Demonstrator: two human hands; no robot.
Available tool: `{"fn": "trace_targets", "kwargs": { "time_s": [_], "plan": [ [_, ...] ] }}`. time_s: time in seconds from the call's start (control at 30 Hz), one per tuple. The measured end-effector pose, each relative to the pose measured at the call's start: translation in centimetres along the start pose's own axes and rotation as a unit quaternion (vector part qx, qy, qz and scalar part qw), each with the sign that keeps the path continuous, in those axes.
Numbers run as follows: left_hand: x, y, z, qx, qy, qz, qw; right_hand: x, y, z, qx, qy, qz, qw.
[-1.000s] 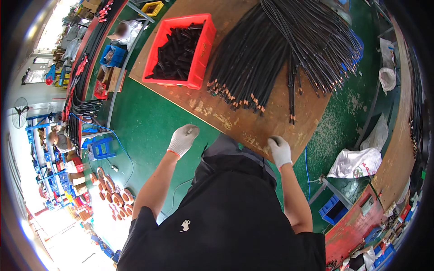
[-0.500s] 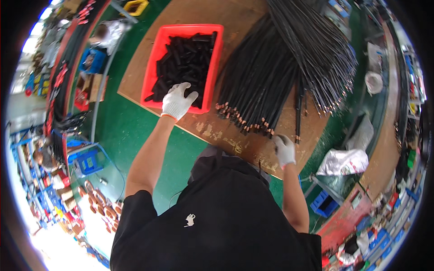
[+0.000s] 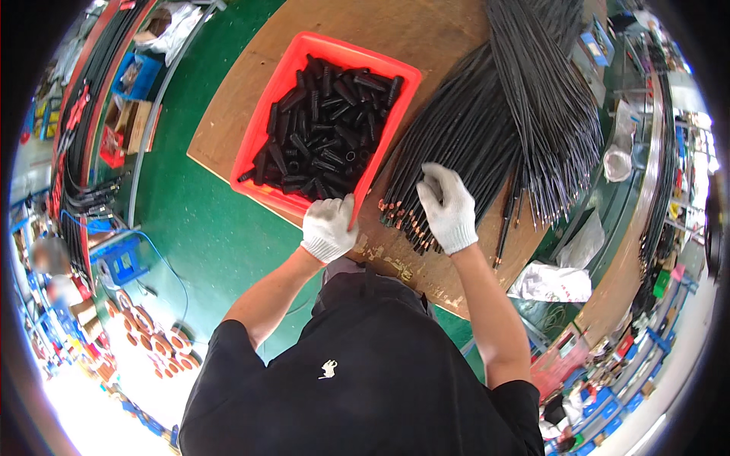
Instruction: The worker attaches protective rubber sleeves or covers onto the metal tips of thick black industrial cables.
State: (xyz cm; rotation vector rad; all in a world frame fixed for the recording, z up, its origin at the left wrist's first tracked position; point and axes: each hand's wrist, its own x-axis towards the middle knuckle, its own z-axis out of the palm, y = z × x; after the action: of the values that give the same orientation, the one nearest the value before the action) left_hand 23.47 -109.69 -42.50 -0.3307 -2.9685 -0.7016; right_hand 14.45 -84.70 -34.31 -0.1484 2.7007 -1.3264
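The red bin [image 3: 380, 152] stood on the near left part of the wooden table [image 3: 255, 80], set at a slant, with its near edge close to the table's front edge. Short black sleeves [image 3: 327, 121] filled it in a loose heap, lying at all angles; some of them were ribbed, and a few turned their round open ends upward. The left hand [image 3: 331, 224], in a white knitted glove, was closed on the bin's near right corner, gripping the rim with the fingers bent over it. The right hand [image 3: 450, 209], gloved alike, hovered to the right of the bin in an open pose, fingers loosely curved and thumb spread apart (whether it touched the cables below, I could not tell). Under and beyond it lay a thick bundle of black cables [image 3: 456, 129], their bare copper ends [image 3: 399, 216] pointing toward the person. A second black bundle [image 3: 544, 114] crossed over it at the right, fanning out near the table's right side. Farther off, a white sack [image 3: 551, 283] sat right of the table, and a blue stool [image 3: 125, 262] stood on the green floor [image 3: 198, 220] at the left, near some reddish-brown coils [image 3: 152, 338].
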Motion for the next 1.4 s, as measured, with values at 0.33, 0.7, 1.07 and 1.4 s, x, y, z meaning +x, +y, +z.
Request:
{"fn": "trace_targets", "kwargs": {
  "time_s": [0.33,0.7,1.07,1.4],
  "plan": [
    [-0.8,-3.3,-0.7,-0.033,0.033,0.023,0.999,12.8,-4.7,15.1,-0.472,-0.379,-0.113,0.788],
    [-1.9,-5.2,2.0,-0.068,0.137,0.073,0.986,14.2,-3.4,19.5,-0.414,-0.379,-0.119,0.819],
    [-1.9,-5.2,2.8,-0.05,0.192,0.071,0.977,12.9,-4.7,20.0,-0.363,-0.39,-0.131,0.836],
    [-1.8,-4.7,3.0,-0.048,0.208,0.074,0.974,12.3,-1.7,21.0,-0.283,-0.332,-0.196,0.878]
  ]
}}
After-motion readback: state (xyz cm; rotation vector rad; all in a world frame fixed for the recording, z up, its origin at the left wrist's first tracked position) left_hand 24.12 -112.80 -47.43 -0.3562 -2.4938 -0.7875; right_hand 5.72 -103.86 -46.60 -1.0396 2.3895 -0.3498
